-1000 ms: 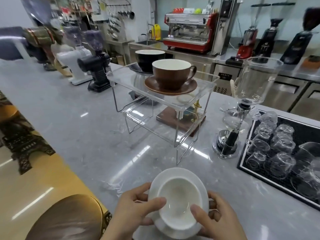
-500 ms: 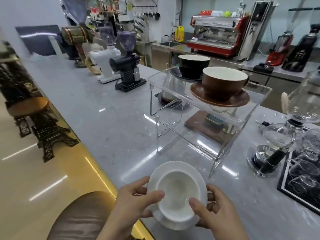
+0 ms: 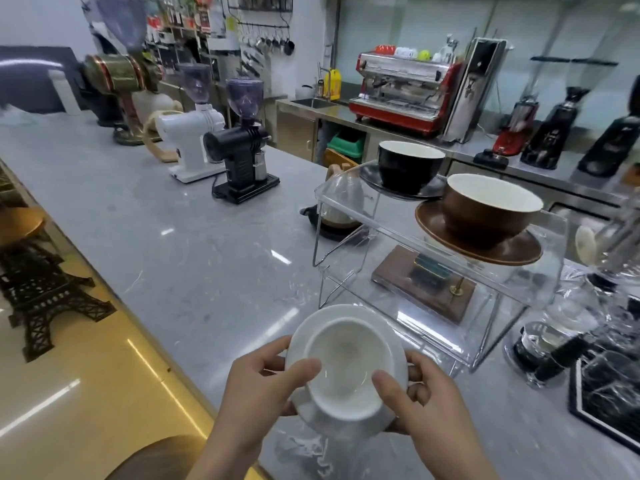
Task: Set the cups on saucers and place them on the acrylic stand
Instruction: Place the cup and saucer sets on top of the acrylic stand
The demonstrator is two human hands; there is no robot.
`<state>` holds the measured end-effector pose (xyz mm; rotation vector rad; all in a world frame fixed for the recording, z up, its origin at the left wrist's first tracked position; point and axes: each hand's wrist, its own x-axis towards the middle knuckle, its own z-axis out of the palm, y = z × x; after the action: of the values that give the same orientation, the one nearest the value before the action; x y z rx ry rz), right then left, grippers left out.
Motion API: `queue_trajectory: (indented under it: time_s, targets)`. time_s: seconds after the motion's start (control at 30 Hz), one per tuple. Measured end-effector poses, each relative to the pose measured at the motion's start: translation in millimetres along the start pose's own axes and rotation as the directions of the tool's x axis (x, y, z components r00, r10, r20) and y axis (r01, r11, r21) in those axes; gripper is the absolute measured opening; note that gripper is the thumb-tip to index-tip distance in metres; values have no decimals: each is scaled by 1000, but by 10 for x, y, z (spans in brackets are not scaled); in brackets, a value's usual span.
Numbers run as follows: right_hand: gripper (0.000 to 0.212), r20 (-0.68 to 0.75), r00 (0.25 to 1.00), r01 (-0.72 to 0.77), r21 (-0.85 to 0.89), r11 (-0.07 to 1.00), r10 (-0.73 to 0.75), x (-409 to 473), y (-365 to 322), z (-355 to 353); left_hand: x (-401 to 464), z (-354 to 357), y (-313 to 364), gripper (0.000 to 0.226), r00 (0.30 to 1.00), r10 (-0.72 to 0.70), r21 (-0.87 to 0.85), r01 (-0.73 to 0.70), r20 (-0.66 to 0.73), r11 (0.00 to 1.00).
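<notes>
A white cup (image 3: 344,372) sits on a white saucer (image 3: 349,315), held above the near edge of the counter. My left hand (image 3: 258,386) grips the saucer's left side, thumb lying on the cup rim. My right hand (image 3: 424,407) grips the right side the same way. Just beyond stands the clear acrylic stand (image 3: 540,285). On its top are a brown cup (image 3: 485,211) on a brown saucer (image 3: 436,230) and, farther back, a black cup (image 3: 408,166) on a black saucer (image 3: 372,178).
A white grinder (image 3: 190,147) and a black grinder (image 3: 242,147) stand on the grey counter (image 3: 145,216) at the back left. A syphon brewer (image 3: 550,348) and a black tray of glasses (image 3: 609,393) crowd the right. A wooden-based item (image 3: 426,289) sits under the stand.
The view has swung left, so the stand now lies to the right of the hands. Both hands keep the same hold on the white cup and saucer, lifted slightly toward the stand.
</notes>
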<state>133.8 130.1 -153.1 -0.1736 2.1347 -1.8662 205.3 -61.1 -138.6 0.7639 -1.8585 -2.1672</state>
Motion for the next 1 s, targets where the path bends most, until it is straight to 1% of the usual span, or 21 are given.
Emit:
queue_trajectory:
  time_s: [0.13, 0.2, 0.27, 0.37, 0.5, 0.6, 0.63, 0.67, 0.77, 0.8, 0.83, 0.93, 1.0]
  targets:
    - [41, -75, 997, 18, 26, 1000, -16, 150, -129, 25, 302, 47, 64, 25, 998, 30, -15, -29, 47, 999]
    - [50, -99, 995, 29, 37, 999, -25, 220, -182, 29, 417, 97, 114, 30, 997, 39, -17, -38, 63, 999]
    - [60, -137, 990, 29, 45, 999, -23, 275, -231, 39, 530, 155, 170, 28, 995, 58, -9, -57, 77, 998]
    - [62, -199, 980, 40, 42, 998, -31, 356, -313, 26, 674, 261, 265, 24, 992, 75, 17, -77, 99, 997]
    - [51, -268, 963, 43, 32, 999, -33, 471, -413, 11, 863, 398, 346, 25, 989, 78, 33, -83, 124, 996]
    - [30, -318, 948, 40, 57, 998, -20, 601, -447, -13, 1029, 512, 380, 28, 982, 92, 50, -101, 168, 994]
    - [27, -337, 941, 41, 53, 998, -21, 657, -449, -29, 1104, 555, 375, 29, 980, 97, 49, -107, 176, 993]
    - [28, -356, 934, 38, 38, 999, -22, 721, -431, -43, 1184, 600, 359, 33, 979, 94, 44, -104, 180, 994]
    - [43, -419, 908, 29, 11, 1000, -22, 915, -374, -72, 1409, 735, 333, 66, 975, 111, 31, -119, 191, 992]
    - [47, -444, 895, 39, 19, 999, -27, 1011, -358, -108, 1505, 807, 341, 72, 974, 114, 33, -123, 196, 992]
    - [48, -462, 886, 44, 29, 999, -26, 1053, -343, -108, 1556, 835, 329, 72, 975, 116, 51, -128, 191, 991]
    - [39, -500, 866, 84, 79, 993, -34, 1175, -349, -103, 1689, 933, 364, 56, 976, 107, 85, -125, 190, 988]
    - [41, -513, 857, 118, 118, 986, -41, 1234, -380, -88, 1784, 987, 397, 70, 973, 111, 117, -137, 201, 984]
